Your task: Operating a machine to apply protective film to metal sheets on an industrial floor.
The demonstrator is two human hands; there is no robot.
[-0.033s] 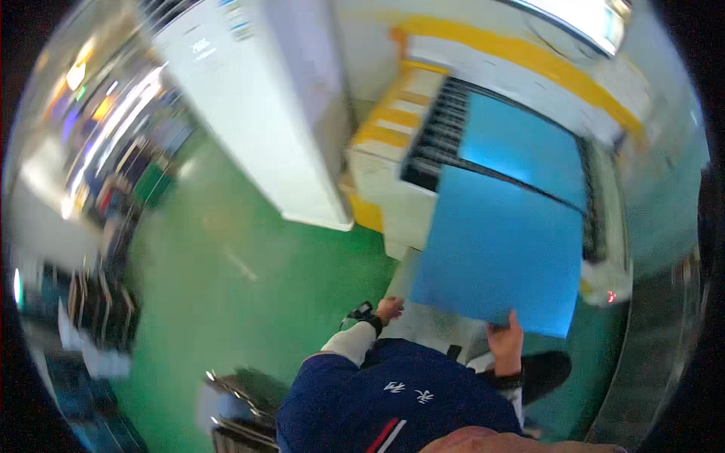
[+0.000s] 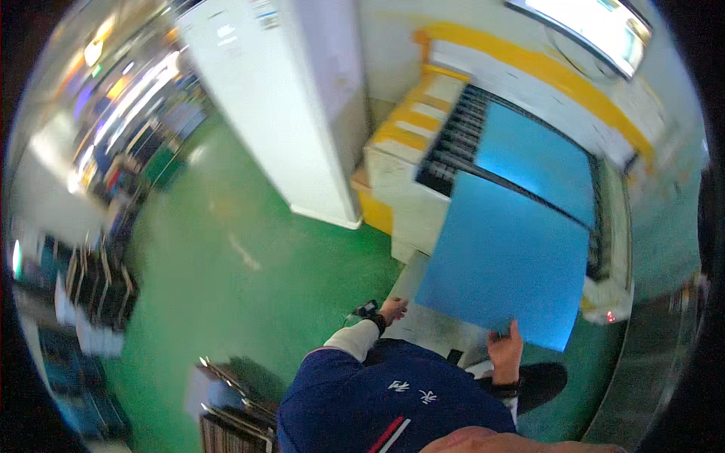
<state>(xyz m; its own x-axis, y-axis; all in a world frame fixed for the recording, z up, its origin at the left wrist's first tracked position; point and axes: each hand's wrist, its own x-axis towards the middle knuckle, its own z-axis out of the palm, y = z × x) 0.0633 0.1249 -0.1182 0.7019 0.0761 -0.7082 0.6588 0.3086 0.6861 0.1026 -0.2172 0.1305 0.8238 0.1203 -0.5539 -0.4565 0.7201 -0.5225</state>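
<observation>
A large flat blue sheet slants from the rollers toward my body. My right hand is closed on its near edge, with the thumb upright and the fingers curled against the edge. My left hand is beside the sheet's near left corner, its fingers curled; whether they pinch anything is too small to make out. A second blue sheet lies flat on the black rollers of a pale machine, just beyond the first.
Yellow stripes mark the machine's top and back. A tall white cabinet stands left of it, and a lit screen hangs at upper right. Racks of dark panels stand at lower left on the green floor. A grey metal surface runs along the right.
The view has turned slightly, so the machine and sheets appear a little lower and farther right, with less blur. Both hands keep nearly the same places by the near sheet.
</observation>
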